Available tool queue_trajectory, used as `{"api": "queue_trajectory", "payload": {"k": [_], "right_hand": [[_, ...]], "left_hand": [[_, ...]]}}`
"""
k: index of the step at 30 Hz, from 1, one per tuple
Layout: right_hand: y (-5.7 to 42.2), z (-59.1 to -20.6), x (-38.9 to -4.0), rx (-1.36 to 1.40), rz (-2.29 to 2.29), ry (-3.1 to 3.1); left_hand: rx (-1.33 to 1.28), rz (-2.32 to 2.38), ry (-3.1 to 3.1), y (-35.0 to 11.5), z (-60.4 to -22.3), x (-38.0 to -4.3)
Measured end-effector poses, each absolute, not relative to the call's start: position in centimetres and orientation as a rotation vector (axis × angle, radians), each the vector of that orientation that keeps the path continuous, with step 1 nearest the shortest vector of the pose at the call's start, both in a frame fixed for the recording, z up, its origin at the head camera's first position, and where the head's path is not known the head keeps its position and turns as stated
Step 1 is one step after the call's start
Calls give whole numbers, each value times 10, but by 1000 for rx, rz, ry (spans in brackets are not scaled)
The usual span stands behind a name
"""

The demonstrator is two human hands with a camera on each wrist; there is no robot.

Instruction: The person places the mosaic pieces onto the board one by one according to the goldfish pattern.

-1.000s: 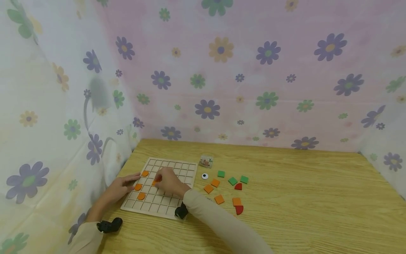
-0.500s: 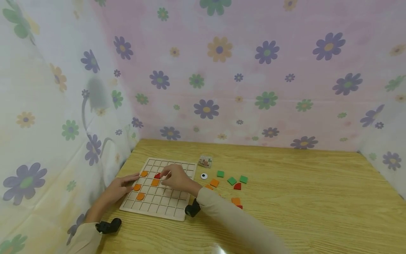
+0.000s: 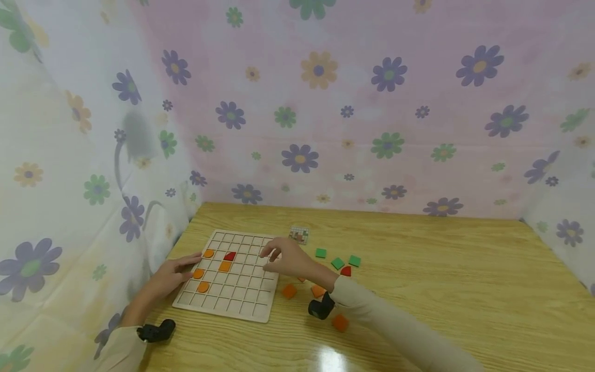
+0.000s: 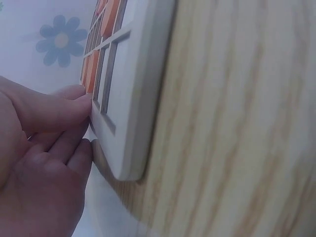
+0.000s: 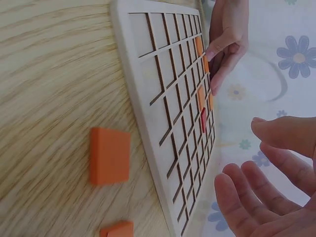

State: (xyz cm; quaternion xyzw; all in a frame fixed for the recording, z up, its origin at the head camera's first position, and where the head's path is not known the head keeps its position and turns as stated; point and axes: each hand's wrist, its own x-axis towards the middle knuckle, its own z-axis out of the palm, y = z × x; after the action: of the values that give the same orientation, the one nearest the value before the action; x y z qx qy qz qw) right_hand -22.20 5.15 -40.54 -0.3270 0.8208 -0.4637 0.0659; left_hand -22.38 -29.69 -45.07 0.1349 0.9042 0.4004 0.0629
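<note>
A pale wooden grid board (image 3: 246,297) lies flat at the table's left. My left hand (image 3: 169,274) rests along its left edge; the left wrist view shows the thumb (image 4: 74,113) right at the rim. Three orange rounded pieces (image 3: 203,287) sit in cells near that hand. Further in, a red quarter-circle piece (image 3: 230,256) lies in the cell behind an orange square tile (image 3: 225,266). My right hand (image 3: 293,258) hovers over the board's right edge, thumb and fingers apart, nothing between them; the right wrist view shows this hand (image 5: 276,187) above the grid.
Right of the board lie loose orange tiles (image 3: 290,291), several green tiles (image 3: 338,263) and a red quarter-circle (image 3: 346,271), partly behind the right arm. A small picture card (image 3: 299,234) lies behind the right hand. Flowered cloth walls (image 3: 297,129) border the table.
My right hand has let go of the red piece in its cell and moved right, off the grid's middle to its right edge. The left hand stays at the left edge.
</note>
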Motion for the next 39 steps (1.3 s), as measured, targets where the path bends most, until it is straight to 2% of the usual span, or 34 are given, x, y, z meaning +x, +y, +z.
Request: {"api": "queue_trajectory", "payload": {"k": [11, 23, 30, 39], "right_hand": [[103, -400, -205, -1058, -1350, 2566], [157, -404, -201, -964, -1307, 2636], [159, -415, -209, -882, -1349, 2614], [139, -434, -228, -751, -1412, 2609]], "left_hand": [[466, 1204, 2753, -300, -446, -223], [388, 1246, 2706, -298, -444, -222], [368, 1245, 2701, -297, -446, -221], [387, 1234, 2706, -295, -444, -221]]}}
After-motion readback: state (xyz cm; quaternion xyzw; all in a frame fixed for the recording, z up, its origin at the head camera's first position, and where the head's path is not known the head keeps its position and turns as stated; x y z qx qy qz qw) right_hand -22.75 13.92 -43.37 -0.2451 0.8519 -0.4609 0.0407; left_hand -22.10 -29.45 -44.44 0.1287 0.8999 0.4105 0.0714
